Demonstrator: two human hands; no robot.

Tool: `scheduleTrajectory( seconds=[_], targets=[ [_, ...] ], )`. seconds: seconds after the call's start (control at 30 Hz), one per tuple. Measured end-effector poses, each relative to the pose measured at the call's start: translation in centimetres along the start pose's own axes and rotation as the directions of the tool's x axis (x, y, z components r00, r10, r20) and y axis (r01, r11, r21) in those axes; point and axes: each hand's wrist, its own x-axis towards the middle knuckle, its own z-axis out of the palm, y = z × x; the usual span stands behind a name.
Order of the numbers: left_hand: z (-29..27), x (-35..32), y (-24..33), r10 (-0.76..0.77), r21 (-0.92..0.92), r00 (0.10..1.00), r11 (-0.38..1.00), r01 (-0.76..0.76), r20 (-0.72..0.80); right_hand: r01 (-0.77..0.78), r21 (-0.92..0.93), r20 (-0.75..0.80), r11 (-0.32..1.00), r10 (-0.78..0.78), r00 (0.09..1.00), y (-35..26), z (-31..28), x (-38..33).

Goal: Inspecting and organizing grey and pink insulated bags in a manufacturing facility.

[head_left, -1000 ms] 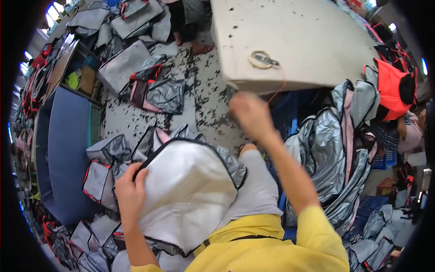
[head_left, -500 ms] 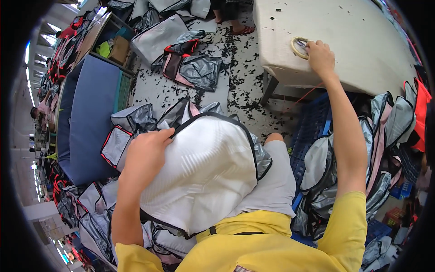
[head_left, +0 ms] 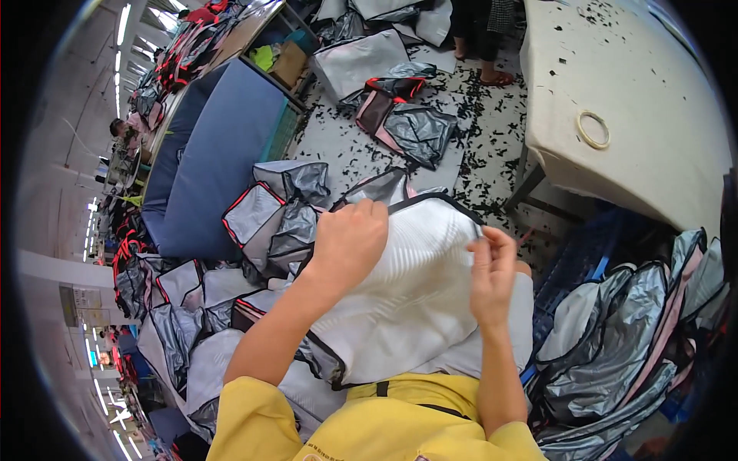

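White bag panel (head_left: 407, 300) with black piping lies on your lap; your left hand (head_left: 350, 238) grips its top edge, your right hand's (head_left: 490, 269) fingertips pinch its right edge.

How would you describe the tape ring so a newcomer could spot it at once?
Start at the pale table in the upper right. Near its front edge lies the tape ring, flat and alone. It is the only hoop there; everything else on the tabletop is small dark scraps.

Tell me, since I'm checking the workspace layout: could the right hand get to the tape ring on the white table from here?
Probably yes. The right hand pinches the silver panel's edge; the tape ring lies alone near the white table's near side, with nothing standing between them.
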Motion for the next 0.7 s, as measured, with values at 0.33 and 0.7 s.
scheduleTrajectory(
  seconds=[0.33,0.7],
  targets=[
    [1.1,-3.5,-1.3,-0.266,-0.599,0.959,0.785,0.160,-0.093,0.372,-0.403,0.336,0.836,-0.243,0.910,-1.0,5.7,-0.3],
    [1.6,-4.1,-1.2,-0.396,-0.740,0.917,0.630,0.233,-0.048,0.374,-0.318,0.324,0.871,-0.271,0.906,-2.3,8.0,0.5]
  ],
)
